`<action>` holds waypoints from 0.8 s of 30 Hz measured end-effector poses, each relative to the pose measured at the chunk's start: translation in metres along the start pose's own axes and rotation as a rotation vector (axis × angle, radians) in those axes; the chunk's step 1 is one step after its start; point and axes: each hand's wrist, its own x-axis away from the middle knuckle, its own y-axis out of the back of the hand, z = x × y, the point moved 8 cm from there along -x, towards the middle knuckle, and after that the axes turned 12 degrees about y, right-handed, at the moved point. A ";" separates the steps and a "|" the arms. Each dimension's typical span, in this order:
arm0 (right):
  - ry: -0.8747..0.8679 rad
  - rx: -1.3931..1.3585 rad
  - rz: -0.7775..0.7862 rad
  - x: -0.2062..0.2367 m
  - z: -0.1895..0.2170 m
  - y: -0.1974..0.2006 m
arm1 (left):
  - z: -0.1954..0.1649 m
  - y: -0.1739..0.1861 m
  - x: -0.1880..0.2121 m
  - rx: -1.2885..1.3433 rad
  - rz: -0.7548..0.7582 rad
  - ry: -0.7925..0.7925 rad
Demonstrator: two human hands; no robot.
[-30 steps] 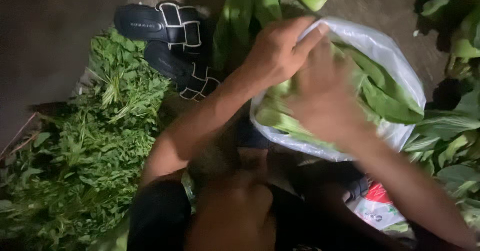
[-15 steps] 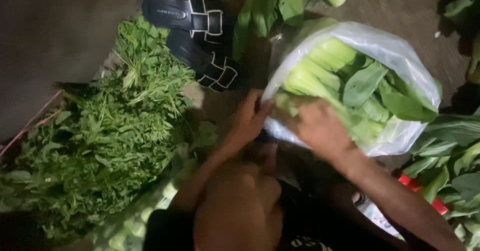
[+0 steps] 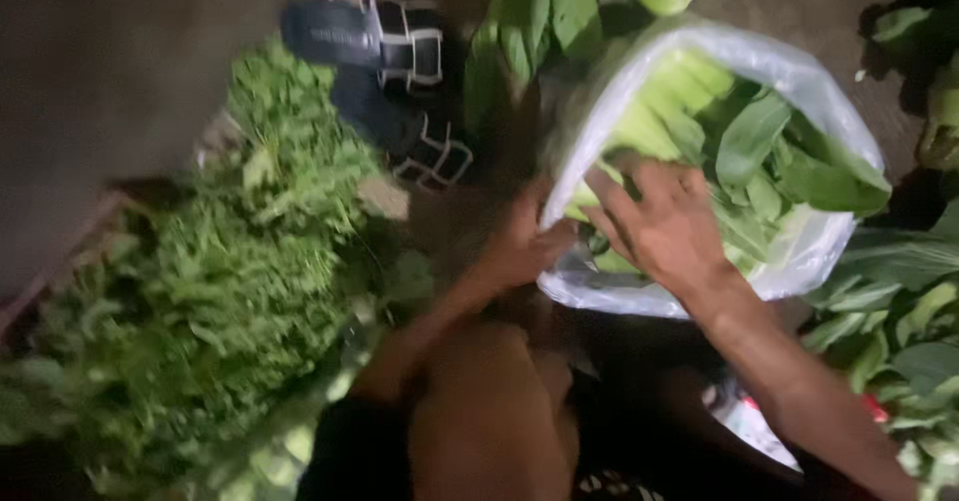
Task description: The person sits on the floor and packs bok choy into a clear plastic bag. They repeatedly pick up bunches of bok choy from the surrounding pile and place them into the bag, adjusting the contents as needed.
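Hands both at the mouth of a white plastic bag [image 3: 799,261] lying on the ground, stuffed with pale-stemmed leafy greens [image 3: 759,151]. Right hand [image 3: 664,226] lies flat on the greens at the bag's near edge, fingers spread, palm down, pressing rather than gripping. Left hand [image 3: 519,246] is at the bag's left rim, fingers curled onto the plastic; looks like it pinches the edge, but blur makes the grip hard to confirm. Bag sits right of centre, opening facing the person, whose bare knee [image 3: 489,411] is just below it. Big heap of feathery green herbs [image 3: 220,291] fills the left side. Pair of dark sandals with white-edged straps [image 3: 400,81] lies above, between herbs and bag. More loose leafy greens [image 3: 899,321] lie to the right of the bag.
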 end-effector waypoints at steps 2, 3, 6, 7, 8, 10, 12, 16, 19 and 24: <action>0.042 -0.042 0.001 0.002 -0.002 0.003 | 0.006 0.018 -0.006 -0.279 -0.298 0.035; 0.031 -0.105 0.023 0.001 -0.006 0.007 | 0.010 0.015 -0.010 -0.222 -0.264 0.046; 0.024 -0.411 -0.032 -0.020 -0.025 0.040 | 0.025 0.005 -0.015 -0.055 -0.141 0.108; 0.044 -0.572 -0.130 -0.033 -0.037 0.061 | 0.030 -0.001 -0.015 0.011 -0.086 0.132; -0.061 -0.581 -0.172 -0.049 -0.062 0.076 | 0.034 -0.006 -0.013 0.081 -0.030 0.156; -0.172 -0.492 -0.250 -0.088 -0.113 0.097 | 0.025 -0.007 -0.009 0.221 -0.012 0.002; -0.236 -0.344 -0.126 -0.125 -0.163 0.078 | 0.021 -0.007 -0.006 0.241 -0.011 -0.016; -0.260 -0.309 0.540 -0.133 -0.210 -0.058 | 0.018 -0.002 -0.007 0.056 -0.093 0.197; -0.209 -0.164 0.522 -0.107 -0.231 -0.081 | 0.004 0.001 -0.004 -0.041 -0.098 0.285; -0.619 -0.356 -0.182 -0.022 -0.214 0.048 | -0.005 0.002 0.004 -0.123 -0.081 0.377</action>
